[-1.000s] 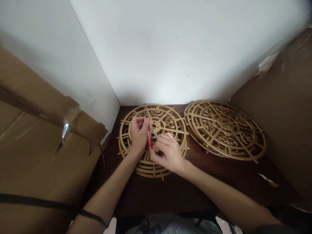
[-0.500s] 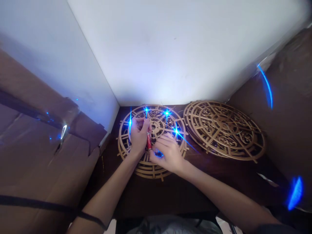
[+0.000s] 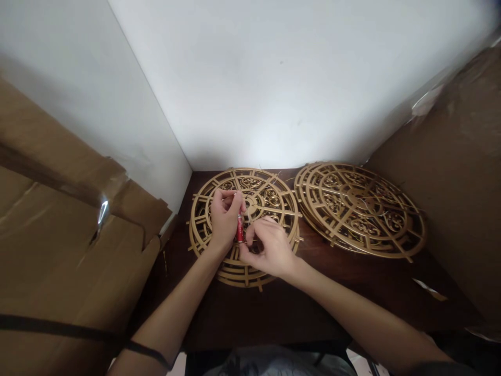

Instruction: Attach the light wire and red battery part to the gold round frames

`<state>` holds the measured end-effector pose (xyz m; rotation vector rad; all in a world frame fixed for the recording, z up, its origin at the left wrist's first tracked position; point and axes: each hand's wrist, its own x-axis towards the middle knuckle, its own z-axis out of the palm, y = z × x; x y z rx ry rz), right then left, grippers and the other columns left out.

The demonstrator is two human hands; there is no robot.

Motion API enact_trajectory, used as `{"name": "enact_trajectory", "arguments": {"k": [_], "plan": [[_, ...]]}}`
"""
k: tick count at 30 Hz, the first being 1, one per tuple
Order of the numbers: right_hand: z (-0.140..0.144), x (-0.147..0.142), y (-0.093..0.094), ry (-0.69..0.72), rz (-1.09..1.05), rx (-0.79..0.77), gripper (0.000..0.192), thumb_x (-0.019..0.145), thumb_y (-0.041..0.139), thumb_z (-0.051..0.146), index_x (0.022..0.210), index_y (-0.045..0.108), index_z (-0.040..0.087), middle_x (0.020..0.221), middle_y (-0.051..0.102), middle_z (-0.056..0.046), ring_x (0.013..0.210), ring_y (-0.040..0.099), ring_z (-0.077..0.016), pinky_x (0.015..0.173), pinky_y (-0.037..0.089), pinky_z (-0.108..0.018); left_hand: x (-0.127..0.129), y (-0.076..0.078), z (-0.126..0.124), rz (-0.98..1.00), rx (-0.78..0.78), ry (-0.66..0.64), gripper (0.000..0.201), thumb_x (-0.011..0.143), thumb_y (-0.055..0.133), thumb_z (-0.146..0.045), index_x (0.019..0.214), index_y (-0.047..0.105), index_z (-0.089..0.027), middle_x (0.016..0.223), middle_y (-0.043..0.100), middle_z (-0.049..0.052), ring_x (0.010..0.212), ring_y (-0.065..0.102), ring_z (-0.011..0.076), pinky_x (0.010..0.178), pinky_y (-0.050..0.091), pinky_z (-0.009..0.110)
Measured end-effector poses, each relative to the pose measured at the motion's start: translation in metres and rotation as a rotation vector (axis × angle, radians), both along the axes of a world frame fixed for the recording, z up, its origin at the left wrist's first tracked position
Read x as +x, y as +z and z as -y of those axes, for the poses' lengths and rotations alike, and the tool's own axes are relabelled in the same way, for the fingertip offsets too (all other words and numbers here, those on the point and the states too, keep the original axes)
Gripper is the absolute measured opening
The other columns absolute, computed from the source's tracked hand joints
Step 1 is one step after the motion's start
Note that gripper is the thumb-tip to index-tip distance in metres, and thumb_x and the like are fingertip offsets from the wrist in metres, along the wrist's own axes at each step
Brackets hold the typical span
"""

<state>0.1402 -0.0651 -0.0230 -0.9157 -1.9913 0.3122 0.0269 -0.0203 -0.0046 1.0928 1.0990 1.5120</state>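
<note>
Over a dark table (image 3: 274, 308) flanked by cardboard (image 3: 58, 235), a gold disc stack (image 3: 219, 261) lies under your hands, a second stack (image 3: 360, 209) at its 3 o'clock. Your left hand (image 3: 224, 219) pinches the top of a red battery (image 3: 240, 228), upright above the stack's center. Your right hand (image 3: 268, 250), at the battery's 5 o'clock, closes its fingers at its lower end.

A dark wooden surface (image 3: 297, 308) carries two stacks of gold fretwork discs: one stack (image 3: 270, 196) far left, the other (image 3: 358, 209) far right, just beside it.
</note>
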Motion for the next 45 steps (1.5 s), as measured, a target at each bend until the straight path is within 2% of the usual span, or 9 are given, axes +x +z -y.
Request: {"name": "enact_trajectory", "arguments": {"k": [2,5,10,15,23,28,36,45], "plan": [[0.0006,0.0002,-0.0001,0.018,0.002,-0.012,0.007,0.071,0.054,0.016,0.073,0.048,0.02,0.064,0.057,0.003,0.06,0.053,-0.0124,0.066,0.041,-0.026,0.0,-0.0004,0.0004,-0.014,0.008,-0.002,0.017,0.08,0.058,-0.023,0.08,0.042,-0.018,0.056,0.051,-0.006,0.044,0.045,0.0046,0.043,0.035,0.015],[0.0013,0.0007,0.0001,0.036,0.054,0.019,0.011,0.073,0.052,0.015,0.082,0.053,0.02,0.066,0.06,0.002,0.062,0.056,-0.0134,0.065,0.043,-0.025,0.0003,-0.002,0.0007,-0.011,0.002,-0.018,0.018,0.079,0.059,-0.025,0.08,0.042,-0.019,0.055,0.052,-0.007,0.04,0.043,0.0042,0.04,0.034,0.015],[0.0014,0.0014,0.0018,0.056,0.108,0.092,0.015,0.074,0.05,0.013,0.086,0.058,0.019,0.062,0.058,0.002,0.057,0.053,-0.0133,0.059,0.042,-0.024,0.0008,-0.0044,0.0003,0.01,-0.02,-0.047,0.02,0.079,0.06,-0.027,0.081,0.041,-0.019,0.054,0.052,-0.008,0.034,0.038,0.0033,0.034,0.03,0.015],[0.0008,0.0011,0.0023,0.078,0.102,0.097,0.016,0.076,0.051,0.012,0.088,0.06,0.017,0.063,0.06,0.0,0.057,0.052,-0.0129,0.059,0.043,-0.024,-0.0001,-0.0045,0.0002,0.022,-0.027,-0.068,0.022,0.079,0.06,-0.029,0.082,0.041,-0.02,0.054,0.052,-0.008,0.031,0.036,0.0032,0.031,0.028,0.015],[-0.0005,0.001,-0.0023,0.121,0.103,0.101,0.015,0.079,0.048,0.012,0.084,0.06,0.019,0.065,0.061,-0.001,0.059,0.052,-0.013,0.061,0.043,-0.024,0.0009,-0.0003,0.0013,0.018,-0.034,-0.047,0.02,0.079,0.06,-0.025,0.081,0.041,-0.019,0.055,0.052,-0.007,0.038,0.044,0.0043,0.037,0.034,0.015],[-0.0008,0.0012,-0.0036,0.127,0.126,0.157,0.014,0.08,0.048,0.011,0.076,0.058,0.019,0.059,0.054,0.001,0.056,0.047,-0.0127,0.058,0.04,-0.025,0.0007,-0.0016,0.0009,0.023,-0.033,-0.056,0.02,0.078,0.06,-0.026,0.081,0.041,-0.019,0.054,0.052,-0.007,0.038,0.044,0.0051,0.037,0.034,0.016],[0.0004,0.0009,0.001,0.102,0.088,0.111,0.013,0.076,0.049,0.012,0.08,0.058,0.019,0.061,0.057,0.0,0.058,0.05,-0.0134,0.059,0.041,-0.025,0.0011,-0.0036,-0.0001,0.006,-0.022,-0.049,0.019,0.078,0.06,-0.024,0.081,0.042,-0.019,0.053,0.053,-0.007,0.04,0.045,0.0046,0.042,0.037,0.016],[-0.0023,0.003,-0.0065,0.151,0.153,0.14,0.013,0.081,0.048,0.01,0.074,0.053,0.02,0.062,0.052,0.001,0.059,0.046,-0.0127,0.06,0.039,-0.024,0.0009,-0.0016,0.0008,0.018,-0.024,-0.039,0.02,0.078,0.06,-0.025,0.081,0.042,-0.019,0.055,0.052,-0.007,0.041,0.047,0.0052,0.042,0.037,0.016]]}}
